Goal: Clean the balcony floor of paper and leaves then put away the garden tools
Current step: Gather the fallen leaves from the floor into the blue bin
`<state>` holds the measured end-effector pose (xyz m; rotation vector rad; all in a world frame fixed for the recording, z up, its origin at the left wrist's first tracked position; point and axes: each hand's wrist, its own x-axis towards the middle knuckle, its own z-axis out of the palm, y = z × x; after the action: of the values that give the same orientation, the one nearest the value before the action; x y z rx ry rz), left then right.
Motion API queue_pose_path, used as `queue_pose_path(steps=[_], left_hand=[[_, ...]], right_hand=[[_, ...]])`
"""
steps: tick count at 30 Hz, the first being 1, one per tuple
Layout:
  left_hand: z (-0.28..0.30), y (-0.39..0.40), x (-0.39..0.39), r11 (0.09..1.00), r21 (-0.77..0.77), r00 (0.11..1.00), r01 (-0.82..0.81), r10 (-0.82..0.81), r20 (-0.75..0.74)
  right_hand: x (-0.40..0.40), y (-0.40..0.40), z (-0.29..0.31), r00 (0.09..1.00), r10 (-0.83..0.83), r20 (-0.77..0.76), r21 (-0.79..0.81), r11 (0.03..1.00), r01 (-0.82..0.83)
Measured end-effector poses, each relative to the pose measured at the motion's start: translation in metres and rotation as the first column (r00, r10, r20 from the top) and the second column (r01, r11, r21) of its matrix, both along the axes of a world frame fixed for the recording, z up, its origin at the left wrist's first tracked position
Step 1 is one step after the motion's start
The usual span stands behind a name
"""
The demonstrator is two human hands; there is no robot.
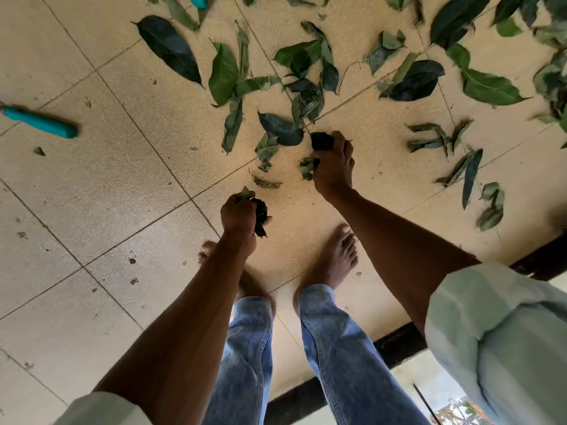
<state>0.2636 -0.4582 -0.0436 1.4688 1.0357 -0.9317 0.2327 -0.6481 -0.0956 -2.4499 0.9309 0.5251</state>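
Green leaves (300,65) lie scattered over the beige tiled floor (122,185), mostly across the upper half of the head view. My left hand (239,214) grips a clump of dark leaves (260,214) above my left foot. My right hand (333,162) is lower to the floor and holds a bunch of leaves (320,141), close to one large dark leaf (280,128). A teal-handled garden tool (40,121) lies on the tiles at the far left. A second teal handle (198,0) shows at the top edge.
My bare feet (333,260) stand on the tiles below my hands. A dark floor edge (399,345) runs diagonally at the lower right, with a lower level beyond it. Small leaf crumbs (132,261) dot the left tiles.
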Motion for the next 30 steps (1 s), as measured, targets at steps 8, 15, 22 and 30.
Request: queue_pose_path(steps=[8, 15, 22, 30], left_hand=[[0.007, 0.007, -0.001, 0.999, 0.034, 1.000, -0.010, 0.010, 0.010], [0.012, 0.032, 0.008, 0.994, 0.085, 0.997, -0.067, 0.064, 0.038], [0.010, 0.047, 0.014, 0.991, 0.094, 0.994, -0.096, 0.090, 0.065], [0.002, 0.057, 0.015, 0.987, 0.084, 0.990, -0.133, 0.129, 0.051]], right_hand=[[-0.036, 0.024, 0.005, 0.985, 0.174, -0.010, 0.018, 0.985, -0.174], [-0.030, 0.065, 0.028, 0.988, 0.150, 0.023, 0.258, 0.954, -0.151], [-0.002, 0.104, 0.014, 0.925, 0.377, 0.047, 0.101, 0.920, -0.379], [-0.020, 0.117, 0.003, 0.749, 0.653, 0.109, -0.072, 0.757, -0.649]])
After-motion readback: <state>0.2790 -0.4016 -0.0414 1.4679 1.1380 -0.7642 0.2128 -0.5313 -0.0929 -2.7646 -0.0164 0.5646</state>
